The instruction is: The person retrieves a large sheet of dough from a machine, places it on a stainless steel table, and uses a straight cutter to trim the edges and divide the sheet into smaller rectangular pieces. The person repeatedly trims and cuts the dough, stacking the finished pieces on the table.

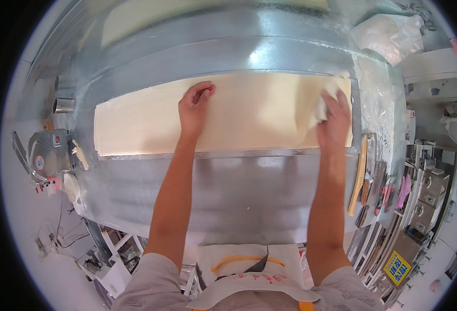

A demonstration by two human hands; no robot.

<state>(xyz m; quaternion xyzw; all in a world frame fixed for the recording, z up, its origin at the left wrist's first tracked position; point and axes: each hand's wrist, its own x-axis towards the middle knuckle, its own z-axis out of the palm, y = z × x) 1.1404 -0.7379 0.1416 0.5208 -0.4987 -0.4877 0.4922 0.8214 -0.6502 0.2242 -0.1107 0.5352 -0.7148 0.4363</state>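
A long, pale dough sheet lies flat across the metal worktop in front of me. My left hand is over the middle-left of the sheet. Its fingers are curled in towards the thumb, and I see nothing between them. Near the sheet's right end, my right hand grips a whitish, cloth-like bundle. Motion blur hides the bundle's exact form and whether it touches the dough. A shadow falls on the sheet just left of that hand.
Long-handled knives and other tools lie along the worktop's right side. Clear plastic film and a plastic bag are behind them. At left stand a metal machine, a steel cup and dough scraps.
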